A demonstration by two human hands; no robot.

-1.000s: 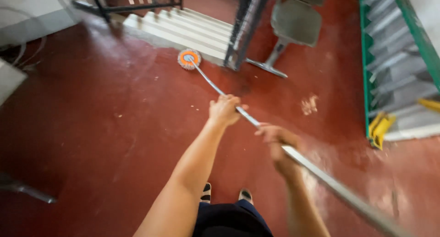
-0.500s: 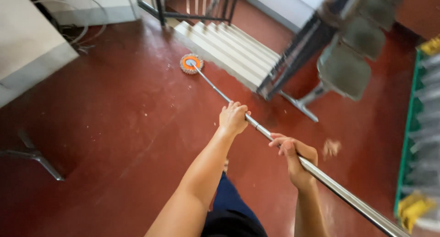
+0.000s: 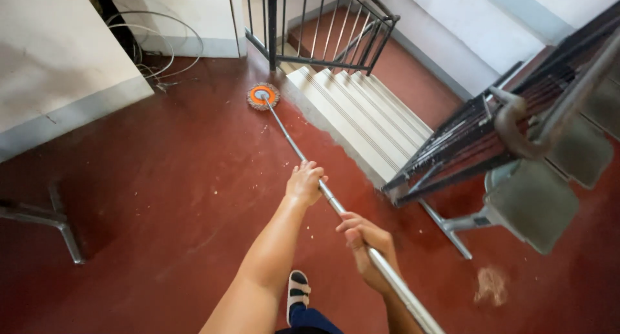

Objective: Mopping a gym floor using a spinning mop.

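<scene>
the mop pole (image 3: 361,240) runs off the bottom edge, and the grey chair (image 3: 536,205) nearby is blurred.

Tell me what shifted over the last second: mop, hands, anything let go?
The mop head has travelled along the red floor to the foot of the pale steps, near the railing. Nothing was let go: the left hand stays ahead on the metal pole, the right hand behind it, same grip.
</scene>
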